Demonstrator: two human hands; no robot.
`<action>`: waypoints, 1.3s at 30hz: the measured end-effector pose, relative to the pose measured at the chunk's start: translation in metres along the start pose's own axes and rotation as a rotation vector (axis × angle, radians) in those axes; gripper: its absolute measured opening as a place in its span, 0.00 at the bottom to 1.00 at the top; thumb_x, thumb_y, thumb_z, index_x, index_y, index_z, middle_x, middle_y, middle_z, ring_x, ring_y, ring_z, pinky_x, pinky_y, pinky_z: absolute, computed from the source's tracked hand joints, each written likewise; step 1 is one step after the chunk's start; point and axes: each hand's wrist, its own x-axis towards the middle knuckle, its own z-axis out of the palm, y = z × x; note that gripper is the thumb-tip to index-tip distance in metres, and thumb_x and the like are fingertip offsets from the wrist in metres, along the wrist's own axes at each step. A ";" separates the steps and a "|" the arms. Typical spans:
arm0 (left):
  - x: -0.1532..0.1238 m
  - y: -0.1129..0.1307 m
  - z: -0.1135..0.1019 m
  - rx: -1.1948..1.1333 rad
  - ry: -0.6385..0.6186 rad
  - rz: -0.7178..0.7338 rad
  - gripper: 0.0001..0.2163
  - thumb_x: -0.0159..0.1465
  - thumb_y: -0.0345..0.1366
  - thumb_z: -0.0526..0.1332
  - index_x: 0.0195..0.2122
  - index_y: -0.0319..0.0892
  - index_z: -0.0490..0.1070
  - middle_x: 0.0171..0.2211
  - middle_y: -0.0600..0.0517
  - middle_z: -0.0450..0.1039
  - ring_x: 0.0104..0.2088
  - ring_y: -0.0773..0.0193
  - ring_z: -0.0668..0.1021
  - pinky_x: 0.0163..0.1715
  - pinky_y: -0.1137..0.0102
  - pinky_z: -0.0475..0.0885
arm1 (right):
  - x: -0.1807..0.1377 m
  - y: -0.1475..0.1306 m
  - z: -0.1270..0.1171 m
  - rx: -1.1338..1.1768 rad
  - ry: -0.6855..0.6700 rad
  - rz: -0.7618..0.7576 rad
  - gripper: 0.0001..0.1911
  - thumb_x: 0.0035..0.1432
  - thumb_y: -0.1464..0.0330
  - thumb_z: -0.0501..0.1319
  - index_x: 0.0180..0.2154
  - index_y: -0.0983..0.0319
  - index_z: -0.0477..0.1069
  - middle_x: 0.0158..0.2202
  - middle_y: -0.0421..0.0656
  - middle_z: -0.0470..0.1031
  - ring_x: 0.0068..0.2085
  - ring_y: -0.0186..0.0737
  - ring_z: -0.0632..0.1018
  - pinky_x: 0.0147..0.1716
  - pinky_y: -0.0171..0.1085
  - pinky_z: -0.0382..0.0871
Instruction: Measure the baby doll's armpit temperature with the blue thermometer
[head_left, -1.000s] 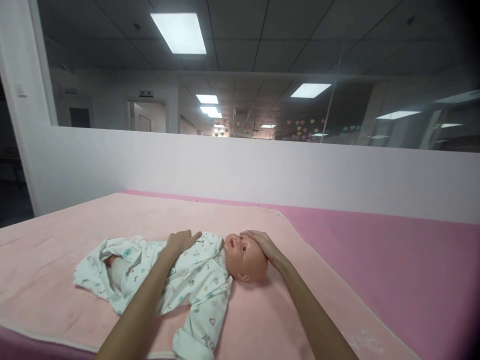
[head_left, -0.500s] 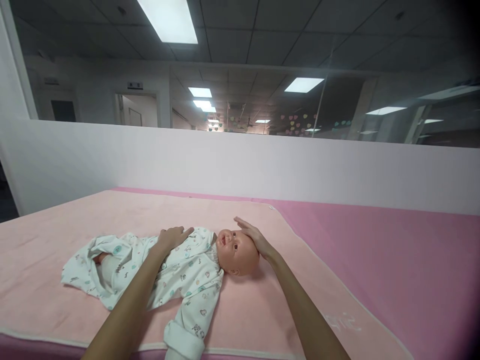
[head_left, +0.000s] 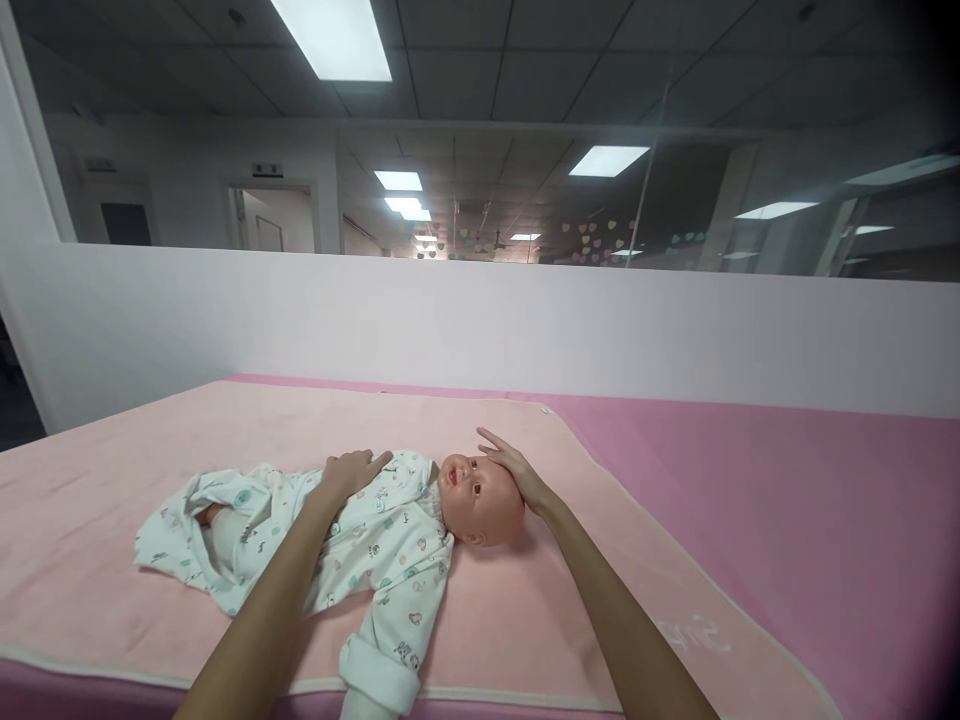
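Observation:
A baby doll point(head_left: 484, 505) lies on its back with its bald head to the right and its mouth open. It wears a white printed outfit point(head_left: 375, 560) with a rolled cuff on the near sleeve; the lower hem gapes, showing part of a leg. My left hand point(head_left: 354, 472) lies flat on the doll's torso, fingers stretched toward its chest. Against the far upper side of the head rests my right hand point(head_left: 517, 470), its fingers apart over the forehead. Neither hand closes around anything. The doll's far arm is hidden.
Beneath the doll is a peach mat point(head_left: 187, 425) with a pale border, spread over a pink surface point(head_left: 787, 480). A white low wall point(head_left: 480, 325) runs along the back, topped by a glass window point(head_left: 525, 210) with heart stickers.
The view has shifted slightly, so the doll and both hands appear a little further right. The fingers of my right hand look slightly more spread; both hands stay on the doll.

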 end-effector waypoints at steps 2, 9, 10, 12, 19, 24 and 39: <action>0.000 0.000 0.000 -0.004 0.001 0.001 0.30 0.58 0.57 0.38 0.36 0.41 0.71 0.42 0.41 0.74 0.45 0.48 0.73 0.47 0.52 0.59 | 0.001 0.000 0.000 -0.022 -0.043 0.003 0.22 0.51 0.61 0.54 0.46 0.62 0.71 0.52 0.45 0.68 0.53 0.44 0.68 0.54 0.43 0.59; 0.001 -0.001 0.001 -0.009 0.013 0.002 0.29 0.57 0.57 0.38 0.34 0.41 0.71 0.40 0.41 0.75 0.43 0.48 0.74 0.47 0.52 0.59 | -0.001 -0.004 0.002 -0.023 -0.071 0.021 0.18 0.49 0.60 0.54 0.35 0.63 0.76 0.41 0.45 0.76 0.47 0.48 0.72 0.52 0.47 0.60; 0.001 -0.001 0.001 -0.010 0.014 0.005 0.29 0.57 0.57 0.38 0.34 0.41 0.71 0.40 0.41 0.75 0.43 0.48 0.74 0.47 0.52 0.59 | -0.001 -0.004 0.002 -0.018 -0.066 0.022 0.18 0.49 0.60 0.54 0.35 0.63 0.76 0.42 0.45 0.75 0.47 0.48 0.72 0.52 0.46 0.60; 0.001 -0.001 0.001 -0.011 0.016 0.012 0.29 0.57 0.57 0.38 0.35 0.42 0.71 0.41 0.41 0.75 0.44 0.48 0.74 0.47 0.52 0.59 | -0.001 -0.001 0.002 -0.001 -0.033 0.020 0.18 0.49 0.60 0.55 0.37 0.62 0.76 0.45 0.45 0.74 0.49 0.47 0.70 0.53 0.45 0.59; 0.001 -0.002 0.003 -0.008 0.027 0.012 0.29 0.57 0.57 0.38 0.36 0.42 0.71 0.41 0.40 0.74 0.44 0.48 0.74 0.47 0.51 0.59 | 0.001 0.004 0.002 0.055 0.026 0.009 0.20 0.51 0.60 0.57 0.46 0.56 0.71 0.53 0.41 0.67 0.54 0.44 0.67 0.54 0.43 0.59; 0.000 -0.003 0.003 -0.004 0.031 0.029 0.29 0.57 0.56 0.38 0.39 0.43 0.71 0.42 0.41 0.74 0.45 0.49 0.73 0.47 0.52 0.59 | 0.000 0.000 0.001 -0.009 -0.071 0.004 0.17 0.50 0.61 0.55 0.36 0.62 0.76 0.42 0.44 0.75 0.48 0.47 0.72 0.52 0.45 0.61; 0.003 -0.002 0.003 -0.005 0.029 0.010 0.29 0.57 0.57 0.38 0.35 0.41 0.71 0.42 0.40 0.74 0.44 0.47 0.73 0.47 0.51 0.59 | 0.000 0.002 0.001 0.007 -0.027 0.000 0.18 0.50 0.59 0.56 0.40 0.60 0.75 0.47 0.43 0.73 0.50 0.46 0.70 0.53 0.44 0.59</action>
